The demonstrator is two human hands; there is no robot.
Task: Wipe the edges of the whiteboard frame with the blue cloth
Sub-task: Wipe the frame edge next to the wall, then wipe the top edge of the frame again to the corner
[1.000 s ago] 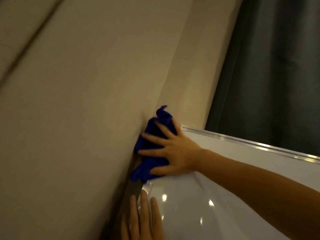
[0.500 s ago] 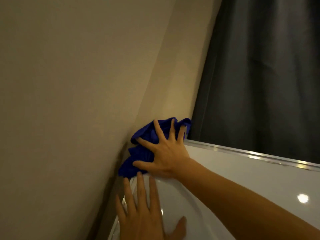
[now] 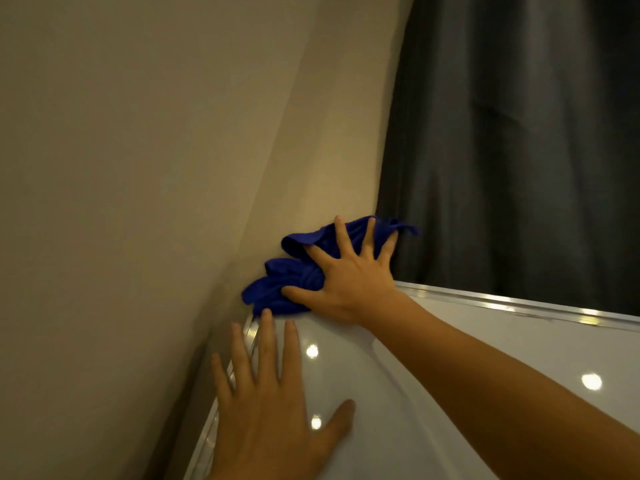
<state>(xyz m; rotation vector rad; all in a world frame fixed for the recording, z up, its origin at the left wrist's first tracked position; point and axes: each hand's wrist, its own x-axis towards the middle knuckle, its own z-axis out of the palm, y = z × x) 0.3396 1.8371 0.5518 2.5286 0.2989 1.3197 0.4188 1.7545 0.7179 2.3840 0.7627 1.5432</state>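
Observation:
The whiteboard (image 3: 433, 393) is glossy white with a silver metal frame (image 3: 519, 308) along its top edge and left edge. A crumpled blue cloth (image 3: 287, 282) covers the board's top left corner, which is hidden beneath it. My right hand (image 3: 349, 278) presses flat on the blue cloth with fingers spread, reaching past the top edge. My left hand (image 3: 273, 410) lies flat on the board below the cloth, fingers apart, its fingertips over the left frame strip and holding nothing.
A beige wall (image 3: 156, 168) runs along the board's left side, very close to the frame. A dark grey curtain (image 3: 519, 133) hangs behind the top edge. Ceiling lights reflect as bright spots on the board.
My right hand and the blue cloth slid from the left edge up around the corner onto the top edge. My left hand came further into view, flat on the board.

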